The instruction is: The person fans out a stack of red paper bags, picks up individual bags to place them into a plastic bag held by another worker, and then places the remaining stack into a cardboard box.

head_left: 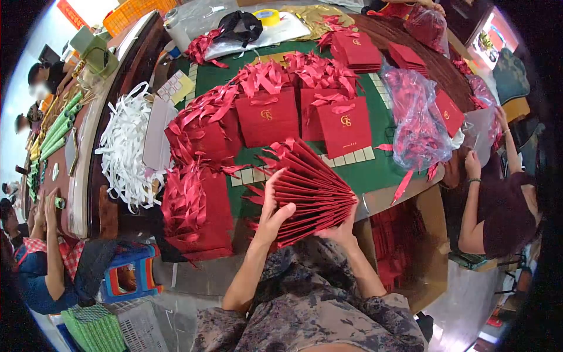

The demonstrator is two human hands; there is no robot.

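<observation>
A stack of flat red paper gift bags (314, 196) is fanned out in front of my body, above the near table edge. My left hand (274, 208) grips the ribbon side, its thumb across the bag edges and its fingers partly hidden behind. At the lower right, my right hand (343, 229) holds the narrow end where the bags come together. Red ribbon loops stick out at the stack's left. Just beyond stand more red bags (267, 120) with gold lettering and ribbon handles, and another bunch of bags (199, 211) sits to the left.
A plastic bag of red ribbons (413, 117) lies at the right of the green tabletop (375, 173). White ribbon strips (126, 146) are heaped at the left. An open cardboard box (431, 252) with red bags is below the table edge. Other people work on both sides.
</observation>
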